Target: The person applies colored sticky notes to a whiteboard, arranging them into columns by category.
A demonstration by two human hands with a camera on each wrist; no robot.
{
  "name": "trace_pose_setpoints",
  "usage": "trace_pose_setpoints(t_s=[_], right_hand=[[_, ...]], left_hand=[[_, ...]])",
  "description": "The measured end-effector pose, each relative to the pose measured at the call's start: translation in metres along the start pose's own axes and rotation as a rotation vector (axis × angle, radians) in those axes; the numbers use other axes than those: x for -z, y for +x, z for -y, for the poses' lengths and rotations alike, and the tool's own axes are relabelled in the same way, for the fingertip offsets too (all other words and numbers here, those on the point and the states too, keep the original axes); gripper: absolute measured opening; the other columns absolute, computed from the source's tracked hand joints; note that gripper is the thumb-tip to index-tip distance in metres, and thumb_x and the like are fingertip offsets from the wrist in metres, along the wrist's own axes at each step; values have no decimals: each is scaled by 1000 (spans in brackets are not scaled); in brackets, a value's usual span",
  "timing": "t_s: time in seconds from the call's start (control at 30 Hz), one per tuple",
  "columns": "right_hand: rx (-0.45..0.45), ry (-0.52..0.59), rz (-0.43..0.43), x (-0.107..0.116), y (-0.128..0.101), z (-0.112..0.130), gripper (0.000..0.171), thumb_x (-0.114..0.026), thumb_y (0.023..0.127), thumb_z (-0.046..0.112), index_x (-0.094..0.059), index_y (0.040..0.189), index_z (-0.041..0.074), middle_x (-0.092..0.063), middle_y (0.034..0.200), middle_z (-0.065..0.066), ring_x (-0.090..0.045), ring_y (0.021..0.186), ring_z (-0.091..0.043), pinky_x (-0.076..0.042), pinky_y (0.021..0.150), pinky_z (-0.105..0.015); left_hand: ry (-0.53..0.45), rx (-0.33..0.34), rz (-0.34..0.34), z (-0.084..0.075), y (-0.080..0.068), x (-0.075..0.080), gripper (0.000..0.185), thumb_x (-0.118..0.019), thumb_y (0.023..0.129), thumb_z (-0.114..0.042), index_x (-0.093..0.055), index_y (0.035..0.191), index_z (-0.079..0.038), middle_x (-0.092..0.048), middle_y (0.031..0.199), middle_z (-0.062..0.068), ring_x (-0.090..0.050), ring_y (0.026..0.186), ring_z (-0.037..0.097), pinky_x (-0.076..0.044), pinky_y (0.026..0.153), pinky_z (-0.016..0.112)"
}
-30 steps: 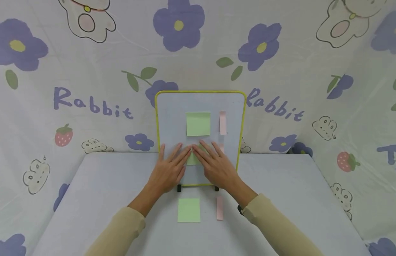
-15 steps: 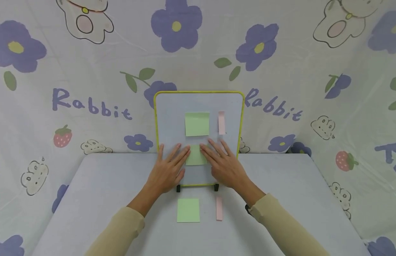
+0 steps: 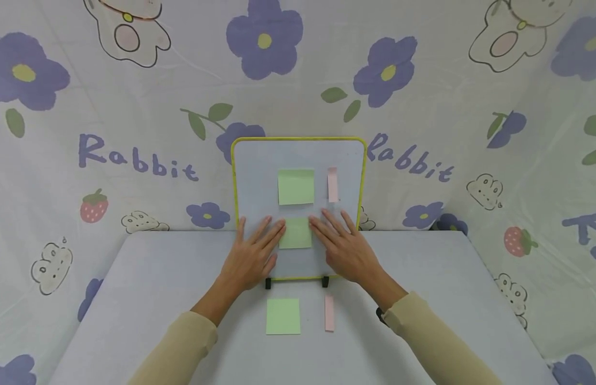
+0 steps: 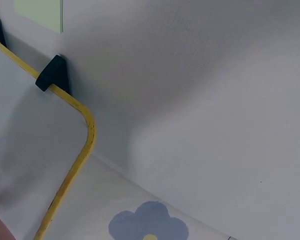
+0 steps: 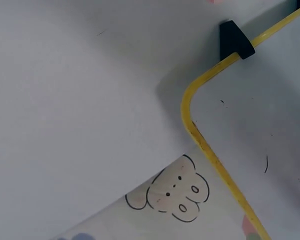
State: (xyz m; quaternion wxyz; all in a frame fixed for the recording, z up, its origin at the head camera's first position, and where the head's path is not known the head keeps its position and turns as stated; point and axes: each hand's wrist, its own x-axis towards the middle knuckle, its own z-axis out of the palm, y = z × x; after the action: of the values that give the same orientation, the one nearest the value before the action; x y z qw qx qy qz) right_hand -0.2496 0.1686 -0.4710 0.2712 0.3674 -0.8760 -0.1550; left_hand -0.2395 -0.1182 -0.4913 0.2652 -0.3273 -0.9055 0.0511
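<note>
A whiteboard with a yellow rim [image 3: 252, 160] stands upright on the table, two green sticky notes and a narrow pink sticky strip [image 3: 332, 184] on its face. My left hand [image 3: 250, 258] lies with fingers spread on the board, its index fingertip at the left edge of the lower green note [image 3: 295, 233]. On the other side, the straight fingers of my right hand [image 3: 347, 247] touch the board, fingertips at that note's right edge. The upper green note [image 3: 296, 187] sits above both hands. Only a sliver of the left hand shows in the left wrist view.
Black feet [image 3: 325, 282] hold up the board's lower edge. In front of it on the table [image 3: 173, 278] lie a green sticky note [image 3: 283, 316] and a pink strip [image 3: 329, 314]. A patterned cloth [image 3: 298, 107] hangs behind.
My right hand has slid right, from the middle of the lower green note to its right edge, uncovering the note. The left hand has stayed in place.
</note>
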Motion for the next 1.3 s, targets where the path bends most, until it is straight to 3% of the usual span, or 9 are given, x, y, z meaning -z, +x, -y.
trace_pose_setpoints(t_s=[0.47,0.83,1.1,1.3], right_hand=[[-4,16,-17,-1,0,2,79,-69,86,26,-35,155,8,-27,163,-4,-18,151,-30,-12,120,-53],[-4,16,22,1,-1,5,78,-66,88,24,-30,157,9,-23,164,-3,-16,152,-29,-9,120,-52],[-5,2,25,-1,2,6,79,-67,88,24,-30,157,9,-22,165,-4,-15,152,-29,-10,120,-53],[31,45,-32,-2,-4,2,75,-67,87,22,-36,154,6,-29,162,-7,-21,150,-31,-16,119,-53]], left_hand=[[23,20,-60,1,-3,-2,62,-54,95,-34,-41,153,-16,-33,160,-3,-28,148,24,-12,114,67],[49,40,28,0,-8,-1,63,-47,99,-35,-31,157,-18,-23,164,-5,-16,152,23,-7,114,68],[50,40,-14,1,-9,-4,64,-52,97,-34,-36,156,-16,-27,163,-3,-20,151,24,-10,113,69],[26,12,-44,3,-13,-2,61,-53,96,-30,-40,153,-13,-31,161,1,-26,149,27,-17,112,68]])
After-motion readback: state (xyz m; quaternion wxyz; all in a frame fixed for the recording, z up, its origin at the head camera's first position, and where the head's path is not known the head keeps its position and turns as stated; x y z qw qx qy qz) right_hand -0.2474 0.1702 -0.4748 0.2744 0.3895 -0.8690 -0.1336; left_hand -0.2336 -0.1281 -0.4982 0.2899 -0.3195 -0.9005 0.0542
